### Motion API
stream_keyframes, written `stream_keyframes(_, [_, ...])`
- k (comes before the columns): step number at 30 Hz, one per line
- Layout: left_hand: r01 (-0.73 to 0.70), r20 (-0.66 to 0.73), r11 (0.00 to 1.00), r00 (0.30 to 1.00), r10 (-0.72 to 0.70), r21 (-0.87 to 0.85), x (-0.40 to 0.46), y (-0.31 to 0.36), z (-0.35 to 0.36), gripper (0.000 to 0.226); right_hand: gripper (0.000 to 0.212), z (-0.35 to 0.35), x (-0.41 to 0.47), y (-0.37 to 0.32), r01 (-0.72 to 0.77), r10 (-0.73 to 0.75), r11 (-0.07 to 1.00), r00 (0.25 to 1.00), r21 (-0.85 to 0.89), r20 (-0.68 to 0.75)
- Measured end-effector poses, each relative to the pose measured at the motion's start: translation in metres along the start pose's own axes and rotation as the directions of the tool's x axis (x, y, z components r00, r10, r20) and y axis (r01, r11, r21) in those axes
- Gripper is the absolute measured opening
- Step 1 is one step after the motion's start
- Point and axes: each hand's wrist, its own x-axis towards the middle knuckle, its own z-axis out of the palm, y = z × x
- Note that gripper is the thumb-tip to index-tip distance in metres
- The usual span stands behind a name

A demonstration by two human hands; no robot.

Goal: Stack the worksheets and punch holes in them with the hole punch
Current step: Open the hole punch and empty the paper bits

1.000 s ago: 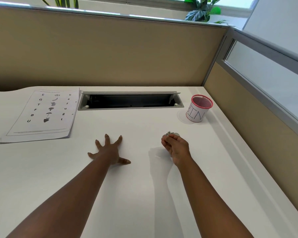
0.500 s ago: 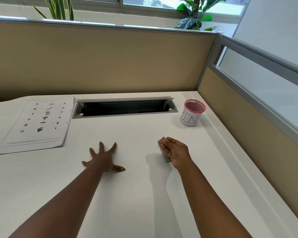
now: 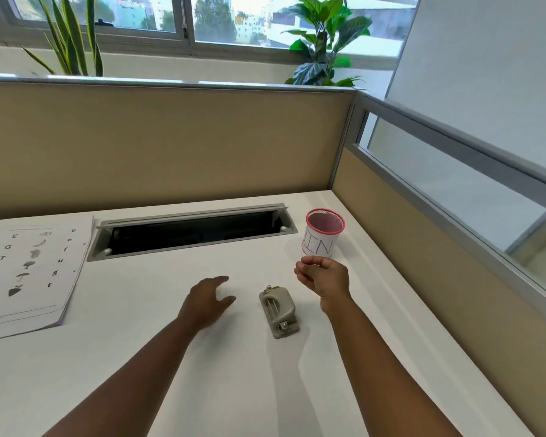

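Observation:
A grey hole punch (image 3: 279,311) lies on the white desk (image 3: 139,373) between my two hands, touched by neither. My right hand (image 3: 323,277) hovers just right of and beyond it, fingers loosely curled, holding nothing. My left hand (image 3: 207,299) is lifted slightly left of the punch, fingers relaxed and apart, empty. A stack of worksheets (image 3: 29,275) printed with letters and small pictures lies at the far left of the desk, well away from both hands.
A pink mesh cup labelled BIN (image 3: 322,233) stands at the back right, just beyond my right hand. An open cable tray slot (image 3: 193,231) runs along the back of the desk. Tan partition walls (image 3: 171,146) close the back and right sides.
My right hand has set the hole punch down on the desk and let go, drawing back to the right. My left hand has lifted off the desk and its fingers have drawn together.

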Motion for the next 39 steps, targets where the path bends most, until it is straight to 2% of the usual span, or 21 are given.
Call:
stream_keyframes(2, [-0.085, -0.05, 0.995, 0.995, 0.083, -0.048, 0.013, 0.025, 0.001, 0.043, 0.008, -0.006, 0.015, -0.011, 0.086, -0.091, 0.992, 0.994, -0.097, -0.055])
stream_keyframes(5, [-0.224, -0.069, 0.974, 0.973, 0.221, -0.028, 0.034, 0.064, 0.006, 0.039, 0.015, -0.015, 0.043, -0.03, 0.21, -0.254, 0.931, 0.96, -0.299, -0.117])
stream_keyframes(9, [-0.394, -0.054, 0.91, 0.913, 0.403, 0.127, 0.06, 0.106, 0.02, 0.048, 0.015, -0.024, 0.075, -0.053, 0.282, -0.379, 0.837, 0.917, -0.469, -0.125])
stream_keyframes(13, [-0.473, 0.016, 0.852, 0.876, 0.482, 0.223, 0.082, 0.136, 0.033, 0.064, 0.015, -0.026, 0.101, -0.062, 0.322, -0.456, 0.729, 0.886, -0.604, -0.078])
stream_keyframes(17, [-0.502, 0.095, 0.811, 0.862, 0.498, 0.302, 0.098, 0.15, 0.047, 0.075, 0.02, -0.024, 0.117, -0.067, 0.375, -0.547, 0.553, 0.837, -0.744, 0.016])
stream_keyframes(22, [-0.502, 0.136, 0.793, 0.863, 0.487, 0.345, 0.108, 0.153, 0.058, 0.078, 0.019, -0.023, 0.136, -0.07, 0.4, -0.549, 0.469, 0.831, -0.788, 0.095])
stream_keyframes(31, [-0.464, 0.097, 0.801, 0.88, 0.464, 0.377, 0.109, 0.162, 0.06, 0.07, 0.021, -0.019, 0.15, -0.063, 0.435, -0.53, 0.393, 0.827, -0.81, 0.187])
stream_keyframes(39, [-0.468, 0.126, 0.797, 0.881, 0.456, 0.382, 0.107, 0.164, 0.057, 0.071, 0.023, -0.019, 0.145, -0.061, 0.443, -0.587, 0.395, 0.796, -0.805, 0.15])
